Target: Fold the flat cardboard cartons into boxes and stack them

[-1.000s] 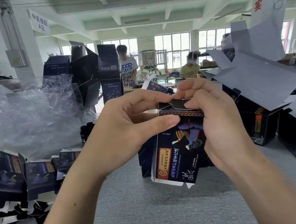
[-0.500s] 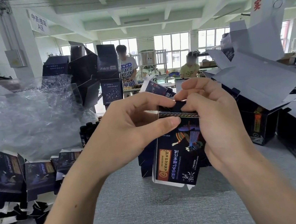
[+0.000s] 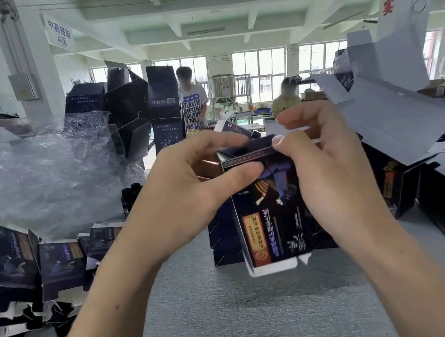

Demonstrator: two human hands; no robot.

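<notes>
Lying along the left of the grey table (image 3: pixel 236 322), a row of dark printed cartons (image 3: pixel 58 263) leans one against the next below a heap of clear plastic wrap (image 3: pixel 33 179), likely set there to be within reach; whether they are finished or waiting I cannot tell. Behind them stands a loose stack of dark boxes (image 3: pixel 162 105). Next comes the left hand (image 3: pixel 191 198), curled round the upper part of the carton (image 3: pixel 270 218). Its thumb lies flat across the printed front face and its fingers wrap behind, a grip that seems meant to brace the sleeve square while the end is worked. The carton itself is held in the air above the middle of the table, between both hands and slightly tilted, its top end open and its lower flaps hanging loose, not yet tucked. The right hand (image 3: pixel 329 171) grips the carton's right side, its thumb tip pressing on the patterned top edge and its forefinger raised above a pale flap, probably to fold that flap in. Farthest right, larger opened cartons (image 3: pixel 396 122) with grey insides sprawl over the table.
</notes>
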